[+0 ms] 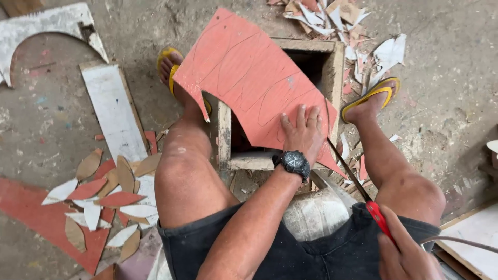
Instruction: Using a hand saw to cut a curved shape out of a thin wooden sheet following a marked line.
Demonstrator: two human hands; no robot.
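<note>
A rough craft workshop, worked on the floor: bare, stained concrete floor [456, 62] strewn with red and white board offcuts [332, 15] at the far side, a heap of leaf-shaped cut pieces [106, 199] at left, and an open wooden box frame [332, 67] serving as a bench.

Right hand [407, 254] cut by bottom edge; box [332, 67] interior under red sheet [249, 78].
</note>
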